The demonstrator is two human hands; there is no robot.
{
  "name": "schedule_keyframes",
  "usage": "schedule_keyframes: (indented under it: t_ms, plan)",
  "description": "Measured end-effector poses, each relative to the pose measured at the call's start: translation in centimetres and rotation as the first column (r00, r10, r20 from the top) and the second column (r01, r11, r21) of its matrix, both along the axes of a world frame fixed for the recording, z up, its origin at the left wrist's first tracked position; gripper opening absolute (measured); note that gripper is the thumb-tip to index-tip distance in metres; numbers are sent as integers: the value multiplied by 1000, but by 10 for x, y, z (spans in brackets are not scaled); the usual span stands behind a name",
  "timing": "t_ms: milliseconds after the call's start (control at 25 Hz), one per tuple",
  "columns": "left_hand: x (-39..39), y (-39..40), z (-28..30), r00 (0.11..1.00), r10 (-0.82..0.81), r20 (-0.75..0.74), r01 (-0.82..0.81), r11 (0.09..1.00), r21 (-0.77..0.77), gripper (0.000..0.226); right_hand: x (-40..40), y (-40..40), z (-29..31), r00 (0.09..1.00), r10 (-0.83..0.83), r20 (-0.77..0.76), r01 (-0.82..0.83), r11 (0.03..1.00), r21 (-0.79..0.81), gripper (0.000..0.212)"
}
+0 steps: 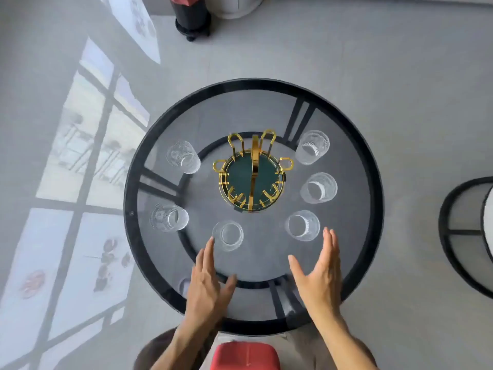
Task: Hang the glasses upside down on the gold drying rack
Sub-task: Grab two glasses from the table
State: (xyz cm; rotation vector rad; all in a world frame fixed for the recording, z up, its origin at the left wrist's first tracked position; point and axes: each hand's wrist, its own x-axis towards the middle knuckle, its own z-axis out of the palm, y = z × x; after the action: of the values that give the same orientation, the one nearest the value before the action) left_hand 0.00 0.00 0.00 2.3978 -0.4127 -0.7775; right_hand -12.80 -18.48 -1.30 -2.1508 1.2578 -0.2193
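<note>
The gold drying rack (pixel 252 173) with a green base stands at the middle of a round glass table (pixel 373 182); its gold hooks carry nothing. Several clear glasses stand upright around it. One glass (pixel 228 235) sits just past the fingertips of my left hand (pixel 208 284), which is open and empty. Another glass (pixel 302 225) stands just left of the fingertips of my right hand (pixel 320 276), also open and empty. Further glasses stand at the left (pixel 169 217), far left (pixel 183 157), right (pixel 318 187) and far right (pixel 312 147).
A second round black-rimmed table (pixel 448 236) shows at the right edge. A black stand (pixel 192 20) rests on the grey floor beyond the table. A red object (pixel 245 356) lies at my lap.
</note>
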Motion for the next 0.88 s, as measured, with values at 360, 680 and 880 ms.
schedule_keyframes:
  t_ms: [360, 680, 880]
  plan:
    - [15, -19, -159, 930, 354, 100, -255, 816, -518, 107, 25, -21, -145, 859, -185, 477, 218, 976, -14, 104]
    - [12, -21, -195, 913, 364, 186, -181, 769, -614, 97, 24, -16, -175, 792, -256, 554, 258, 963, 77, 100]
    - [5, -23, -188, 908, 368, 199, -185, 780, -598, 89, 27, -16, -180, 843, -237, 482, 274, 962, -8, 86]
